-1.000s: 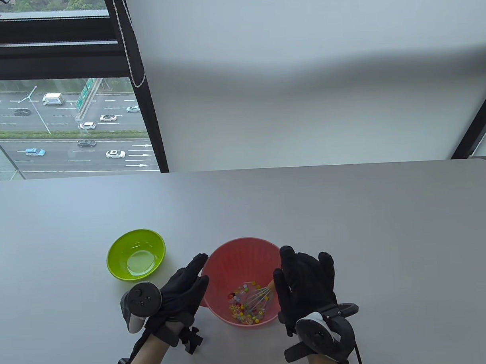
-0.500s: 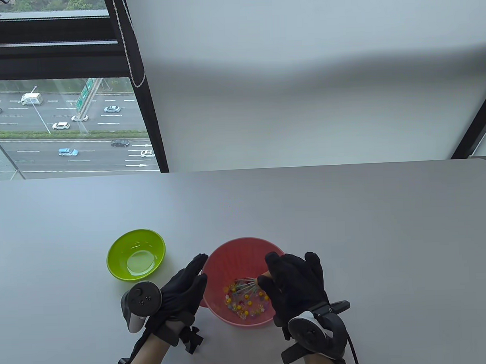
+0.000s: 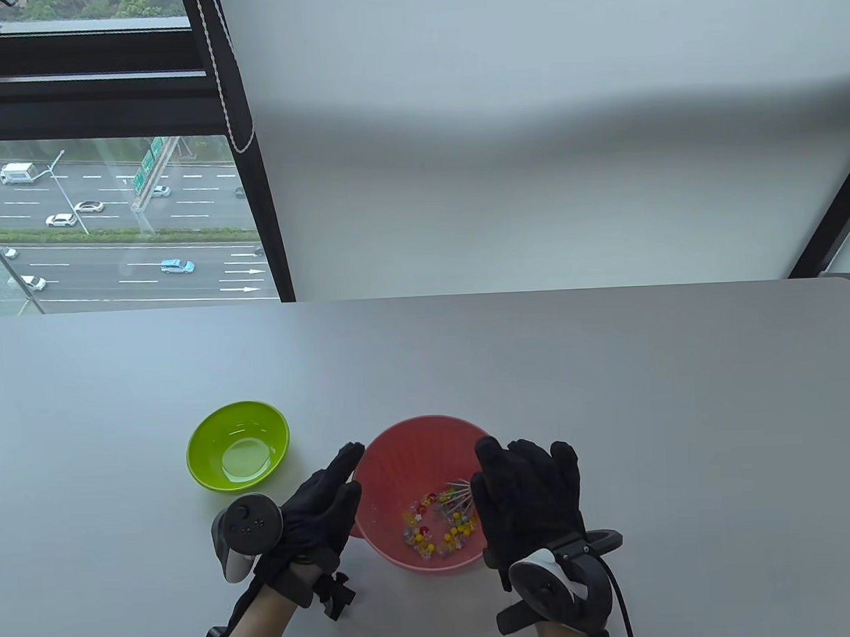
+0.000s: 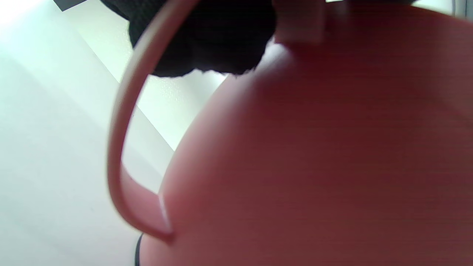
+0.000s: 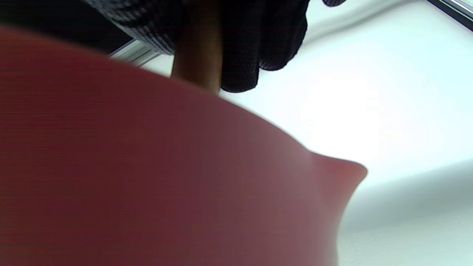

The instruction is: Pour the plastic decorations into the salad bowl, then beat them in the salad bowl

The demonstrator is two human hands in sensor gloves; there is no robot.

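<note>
Plastic decorations may fly out if my right hand, gripping the whisk, outpaces my flat left hand steadying the salad bowl.

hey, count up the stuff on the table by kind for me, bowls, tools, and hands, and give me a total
Bowls: 2, the green bowl and the pink bowl holding the decorations.
Whisks: 1, the whisk in the pink bowl.
Hands: 2, the left hand and the right hand.
Total: 5, with the decorations left uncounted.
</note>
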